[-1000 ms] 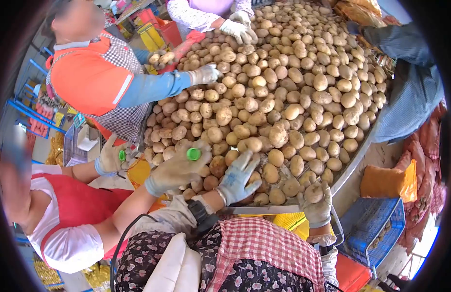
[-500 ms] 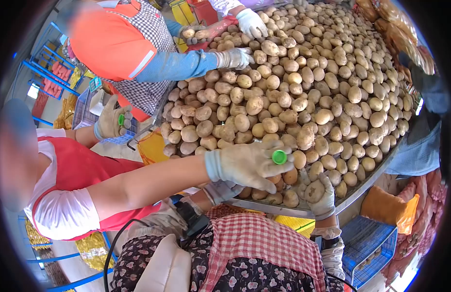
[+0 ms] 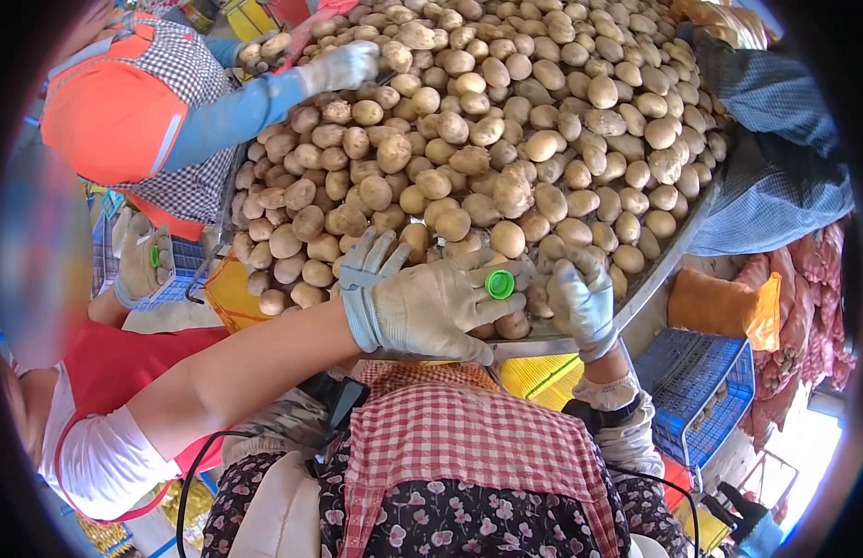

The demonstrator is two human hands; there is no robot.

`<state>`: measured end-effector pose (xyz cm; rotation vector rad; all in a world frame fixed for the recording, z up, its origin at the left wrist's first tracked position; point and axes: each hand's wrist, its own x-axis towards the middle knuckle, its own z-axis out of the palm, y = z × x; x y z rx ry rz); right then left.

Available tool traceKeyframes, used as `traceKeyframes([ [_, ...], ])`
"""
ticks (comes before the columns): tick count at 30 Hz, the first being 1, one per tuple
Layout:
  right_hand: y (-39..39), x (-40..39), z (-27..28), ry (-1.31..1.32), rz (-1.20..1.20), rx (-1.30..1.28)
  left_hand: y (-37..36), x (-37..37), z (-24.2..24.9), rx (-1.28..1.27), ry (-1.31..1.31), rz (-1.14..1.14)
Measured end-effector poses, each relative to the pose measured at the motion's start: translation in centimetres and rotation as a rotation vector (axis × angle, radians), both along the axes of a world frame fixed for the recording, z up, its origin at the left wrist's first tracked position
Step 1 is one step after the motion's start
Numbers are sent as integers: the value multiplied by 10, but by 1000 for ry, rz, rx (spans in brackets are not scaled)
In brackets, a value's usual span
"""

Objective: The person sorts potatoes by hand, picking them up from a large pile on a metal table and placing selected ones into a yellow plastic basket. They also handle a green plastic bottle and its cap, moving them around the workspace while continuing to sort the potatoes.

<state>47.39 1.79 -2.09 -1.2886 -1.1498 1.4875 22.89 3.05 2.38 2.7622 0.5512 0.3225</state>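
A large heap of potatoes (image 3: 431,139) lies on a metal-edged table (image 3: 668,265). My left hand (image 3: 368,260), in a pale glove, has its fingers spread at the heap's near edge; a co-worker's gloved hand and forearm partly hide it. My right hand (image 3: 583,305), also gloved, is at the near right of the heap with its fingers bent; what they hold is hidden. Between my hands, the co-worker's gloved hand (image 3: 441,302) reaches over the potatoes with a green cap-like ring (image 3: 499,284) on a finger.
Another co-worker in an orange top (image 3: 115,121) reaches into the heap from the upper left. Blue crates (image 3: 696,391) and an orange sack (image 3: 720,302) stand at the right. A dark blue sleeve (image 3: 776,186) is at the upper right.
The view has shifted, and the heap appears further left and higher. My left hand has moved up to the potatoes, fingers spread. The potato seen at my right hand no longer shows.
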Motion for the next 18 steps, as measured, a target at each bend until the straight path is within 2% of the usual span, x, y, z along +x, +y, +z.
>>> traceKeyframes([
  [1,4,-8,23,-1,-10,-1,-3,3,10,-41,-54,16],
  [3,16,-23,65,-666,307,1033,-3,7,17,-76,-113,15],
  [4,18,-27,64,-681,295,1029,-1,7,19,-55,-32,-73],
  [5,20,-30,61,-859,461,913,1,8,20,-29,48,-161],
  [6,21,-32,57,-1031,623,782,1,9,19,-20,41,-178],
  [8,20,-38,60,-1081,637,759,-5,10,11,-136,5,-81],
  [10,15,-46,70,-1270,717,505,-6,11,11,-160,-49,-120],
  [11,13,-40,64,-1168,641,618,-5,10,14,-82,-53,-150],
  [12,15,-33,61,-1182,627,610,-4,10,17,-3,-54,-177],
  [13,19,-24,60,-1076,457,575,-3,10,23,-185,208,-109],
  [14,25,-14,60,-966,293,545,-2,8,22,-177,202,-117],
  [16,43,22,54,-1055,-34,465,-2,-2,20,54,40,-8],
  [17,58,49,46,-1162,-101,441,3,-10,29,-55,129,1],
  [18,72,75,30,-1287,-220,427,5,-21,42,-55,132,24],
])
